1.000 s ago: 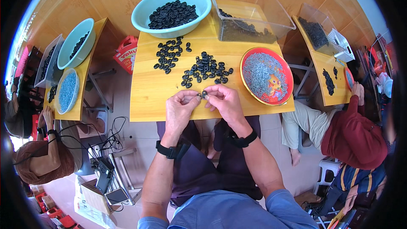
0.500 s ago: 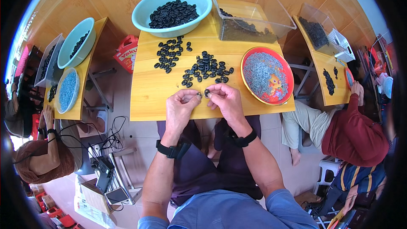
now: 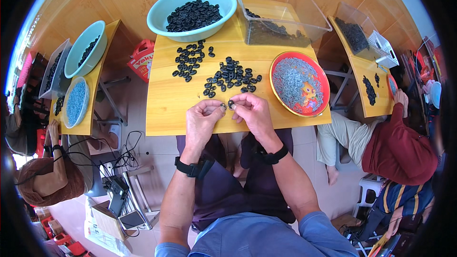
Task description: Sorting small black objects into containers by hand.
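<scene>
At the frame's centre, near the worktop's [image 3: 166, 114] lower edge, the right grip [image 3: 253, 113] pinches a black oval piece [image 3: 231, 104] between thumb and forefinger; the left grip [image 3: 202, 116] pinches a small dark bit [image 3: 223, 106], too small to identify. The oval looks light, stiff and hard to break, perhaps slightly slick; its rim seems the best hold.
</scene>
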Motion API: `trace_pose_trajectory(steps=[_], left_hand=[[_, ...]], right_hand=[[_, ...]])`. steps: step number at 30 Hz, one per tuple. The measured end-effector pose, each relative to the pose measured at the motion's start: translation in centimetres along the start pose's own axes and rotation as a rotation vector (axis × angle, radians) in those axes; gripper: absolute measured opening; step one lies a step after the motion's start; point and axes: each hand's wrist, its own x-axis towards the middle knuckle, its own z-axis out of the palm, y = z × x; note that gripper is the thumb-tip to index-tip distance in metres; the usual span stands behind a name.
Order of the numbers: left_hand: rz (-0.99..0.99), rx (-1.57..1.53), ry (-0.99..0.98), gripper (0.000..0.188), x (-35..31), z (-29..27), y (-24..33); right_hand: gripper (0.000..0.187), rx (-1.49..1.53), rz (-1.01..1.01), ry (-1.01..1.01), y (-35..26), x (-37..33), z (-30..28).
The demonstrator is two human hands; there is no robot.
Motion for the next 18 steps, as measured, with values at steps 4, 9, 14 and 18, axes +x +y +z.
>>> trace_pose_trajectory(steps=[4, 9, 14, 18], left_hand=[[0.003, 0.027, -0.009, 0.017, -0.09, 0.07, 0.09], [0.003, 0.034, -0.021, 0.017, 0.00, -0.01, 0.11], [-0.016, 0.035, -0.017, 0.018, -0.04, -0.07, 0.17], [0.001, -0.007, -0.017, 0.017, 0.01, 0.06, 0.00]], right_hand=[[0.016, -0.020, 0.008, -0.022, -0.10, -0.07, -0.03], [0.016, -0.038, -0.017, -0.023, 0.14, -0.07, 0.07], [0.017, -0.040, -0.018, -0.014, 0.05, -0.06, 0.09], [0.015, -0.035, -0.001, -0.030, 0.20, 0.18, -0.09]])
